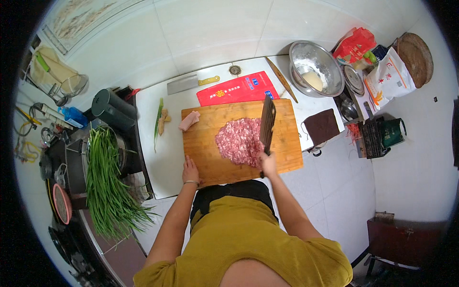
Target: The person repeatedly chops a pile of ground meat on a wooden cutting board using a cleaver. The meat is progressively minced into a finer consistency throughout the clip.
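Observation:
A mound of minced meat (237,142) lies on the wooden cutting board (203,158). My right hand (268,164) is closed round the handle of a dark-bladed cleaver (268,122), whose blade points away from me along the mince's right edge. At the board's lower left, my left hand (190,170) rests with fingers stretched onto the wood. A pale pink block of meat (189,120) sits at the board's upper left corner. Beside the board lie a green onion (158,122) and a piece of ginger (164,119).
Behind the board are a second cleaver (184,84), a red packet (236,89) and a rolling pin (281,79). A steel bowl (299,52) with dough and flour stands at the back right. Long green chives (106,186) spread over the left side. A brown cloth (324,126) hangs near the counter's right edge.

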`<act>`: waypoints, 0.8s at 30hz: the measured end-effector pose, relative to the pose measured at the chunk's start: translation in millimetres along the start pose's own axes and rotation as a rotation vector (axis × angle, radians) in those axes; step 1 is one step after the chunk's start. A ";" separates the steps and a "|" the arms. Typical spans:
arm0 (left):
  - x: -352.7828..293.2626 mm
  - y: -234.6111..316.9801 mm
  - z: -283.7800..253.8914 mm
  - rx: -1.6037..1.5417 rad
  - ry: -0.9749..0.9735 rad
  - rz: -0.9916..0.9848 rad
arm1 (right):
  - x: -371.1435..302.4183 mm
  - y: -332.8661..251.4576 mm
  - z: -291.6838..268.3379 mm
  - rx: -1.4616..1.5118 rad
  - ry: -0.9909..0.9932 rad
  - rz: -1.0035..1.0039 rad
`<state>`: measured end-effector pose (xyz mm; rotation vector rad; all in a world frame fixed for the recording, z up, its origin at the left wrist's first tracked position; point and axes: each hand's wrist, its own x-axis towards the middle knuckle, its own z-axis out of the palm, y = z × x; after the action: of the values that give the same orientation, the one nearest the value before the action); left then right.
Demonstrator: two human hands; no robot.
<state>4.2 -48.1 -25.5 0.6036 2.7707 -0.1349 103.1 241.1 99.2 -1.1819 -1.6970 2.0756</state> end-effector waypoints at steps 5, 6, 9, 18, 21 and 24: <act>-4.3 4.8 -29.7 -0.081 -0.147 -0.010 | 55.6 73.6 -21.5 -0.600 -0.086 0.257; -8.8 3.8 -27.1 -0.089 -0.140 -0.018 | 29.5 14.2 -12.2 -0.608 -0.100 0.268; -6.8 5.0 -23.1 -0.097 -0.118 -0.008 | -1.9 -42.2 -5.1 -0.341 -0.122 0.100; -1.8 1.7 -4.9 -0.072 -0.142 0.006 | 5.7 -31.8 10.2 -0.567 -0.193 0.255; -5.7 6.5 -37.8 -0.131 -0.192 -0.017 | 1.8 -28.7 8.0 -0.386 -0.217 -0.022; -6.2 0.9 -10.3 -0.027 -0.025 0.012 | 34.9 87.2 6.2 -0.638 0.055 -0.453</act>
<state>7.1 -48.1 -13.9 0.6071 2.7403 -0.1012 103.4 230.5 5.7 -0.8507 -2.4135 1.2619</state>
